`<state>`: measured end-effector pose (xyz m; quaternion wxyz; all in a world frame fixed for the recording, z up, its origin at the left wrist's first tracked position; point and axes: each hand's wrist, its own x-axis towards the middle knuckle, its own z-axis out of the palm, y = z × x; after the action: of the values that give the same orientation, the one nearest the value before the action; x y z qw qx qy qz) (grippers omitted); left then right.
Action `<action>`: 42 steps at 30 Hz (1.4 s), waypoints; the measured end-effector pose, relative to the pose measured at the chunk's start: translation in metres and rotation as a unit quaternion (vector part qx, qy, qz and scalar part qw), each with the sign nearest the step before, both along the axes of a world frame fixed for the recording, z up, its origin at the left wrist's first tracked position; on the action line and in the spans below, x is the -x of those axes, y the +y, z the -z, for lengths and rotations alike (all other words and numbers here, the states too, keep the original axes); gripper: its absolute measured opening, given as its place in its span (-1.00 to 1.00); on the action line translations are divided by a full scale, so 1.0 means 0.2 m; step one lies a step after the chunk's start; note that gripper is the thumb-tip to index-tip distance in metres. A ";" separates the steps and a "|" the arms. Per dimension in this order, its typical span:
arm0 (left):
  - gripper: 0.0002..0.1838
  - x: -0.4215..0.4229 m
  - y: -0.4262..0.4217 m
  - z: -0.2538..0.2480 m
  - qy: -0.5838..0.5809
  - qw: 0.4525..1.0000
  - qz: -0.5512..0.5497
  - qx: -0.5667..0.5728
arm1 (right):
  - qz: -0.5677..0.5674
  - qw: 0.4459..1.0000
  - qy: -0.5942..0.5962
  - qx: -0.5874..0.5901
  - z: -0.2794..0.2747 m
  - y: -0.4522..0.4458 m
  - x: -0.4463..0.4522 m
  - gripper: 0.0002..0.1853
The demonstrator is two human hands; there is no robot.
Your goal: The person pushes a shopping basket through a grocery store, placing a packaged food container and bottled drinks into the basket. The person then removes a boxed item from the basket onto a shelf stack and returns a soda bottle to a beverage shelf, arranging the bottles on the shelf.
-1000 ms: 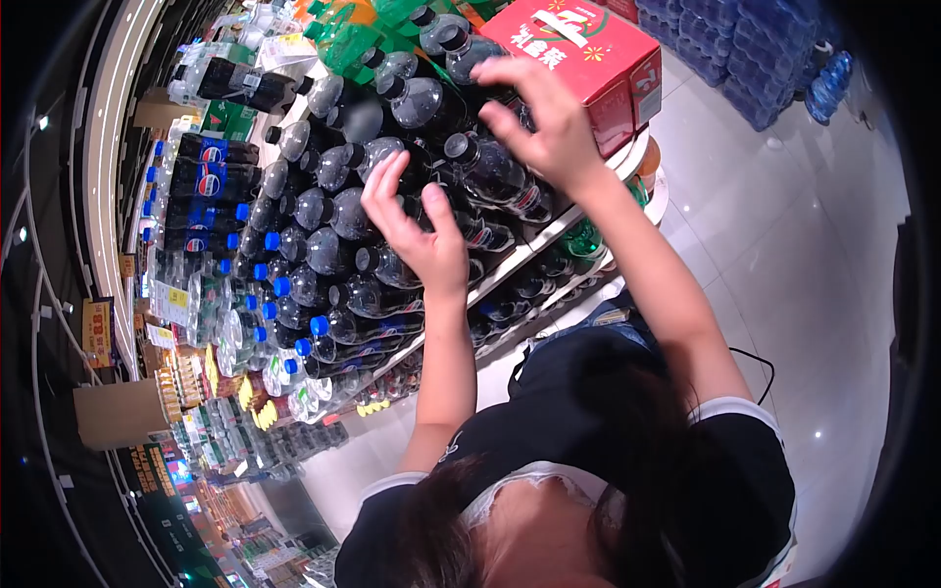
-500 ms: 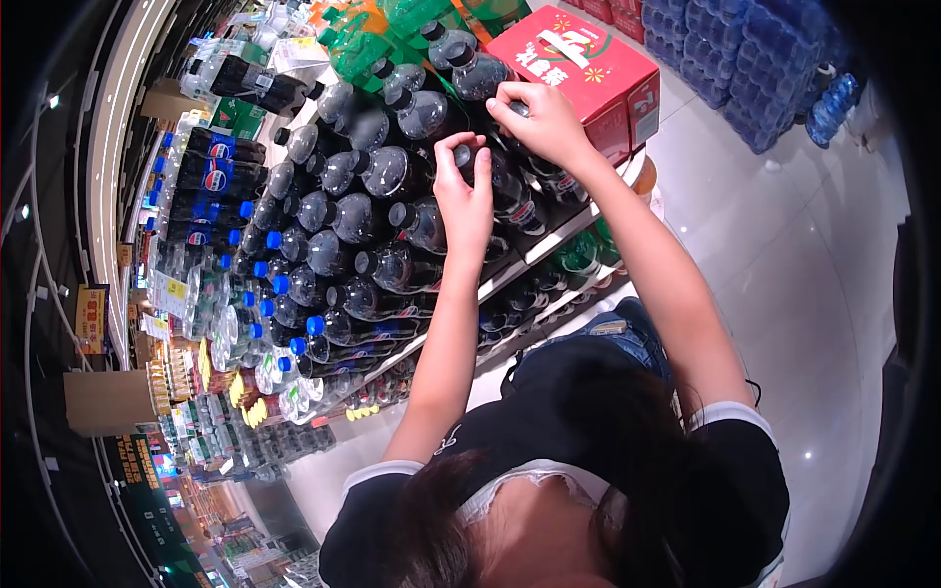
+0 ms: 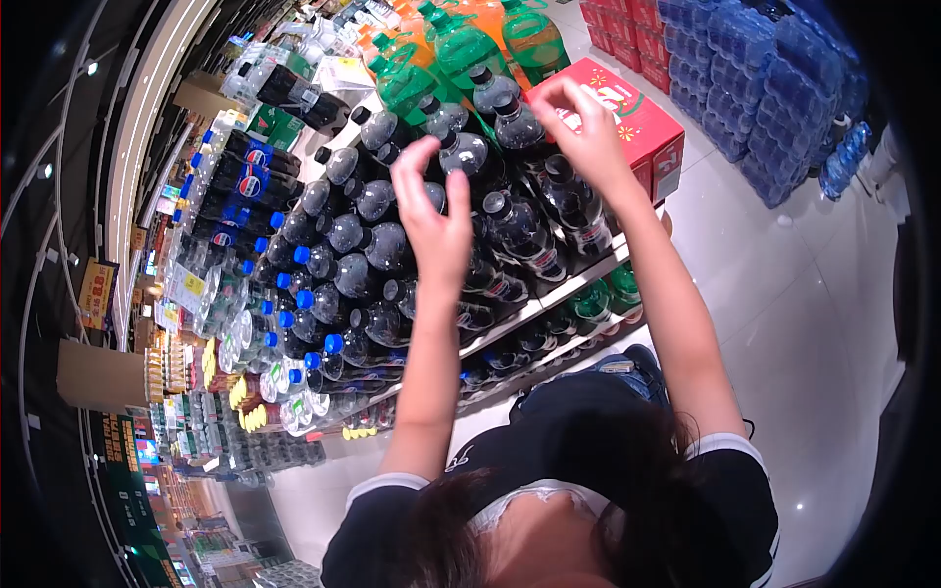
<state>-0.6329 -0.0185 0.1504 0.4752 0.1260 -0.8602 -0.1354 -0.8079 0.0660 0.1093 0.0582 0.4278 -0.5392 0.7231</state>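
Dark soda bottles with black caps stand packed on the shelf, among them a front bottle (image 3: 520,230) and its neighbour (image 3: 573,201). My left hand (image 3: 436,230) hovers over the bottles, its fingers curved and spread from the thumb, with nothing held. To its right, my right hand (image 3: 593,142) is raised beside a black-capped bottle (image 3: 517,125), thumb and fingers apart and nothing between them. The hands hide parts of the bottles beneath them.
A red printed box (image 3: 637,122) sits at the shelf's right end. Green bottles (image 3: 466,44) stand behind, and blue-labelled cola bottles (image 3: 240,181) at the left. Shrink-wrapped blue packs (image 3: 784,108) are stacked on the tiled floor (image 3: 784,294).
Both hands have come away from the black bottle caps they were at, and their fingers have spread. The left hand moved leftward; the right hand lifted to the right. The camera view shifted slightly.
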 end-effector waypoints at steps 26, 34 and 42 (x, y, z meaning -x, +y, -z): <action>-0.65 -0.25 -0.44 -0.08 -0.302 0.948 -0.047 -0.087 | 0.053 0.900 0.288 -0.324 -0.20 -0.30 0.07 -0.71; -0.70 -0.27 -0.46 -0.09 -0.286 0.954 -0.013 -0.084 | 0.044 0.875 0.387 -0.287 -0.14 -0.39 -0.26 -0.61; -0.63 -0.46 -0.49 -0.18 -0.249 0.965 -0.041 -0.069 | 0.090 0.836 0.459 -0.287 -0.10 -0.37 -0.27 -0.47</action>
<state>-0.5416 -0.1160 0.1869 0.2411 0.2236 -0.9341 -0.1389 -0.7532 -0.0079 0.1290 0.2385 0.6578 -0.6699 0.2483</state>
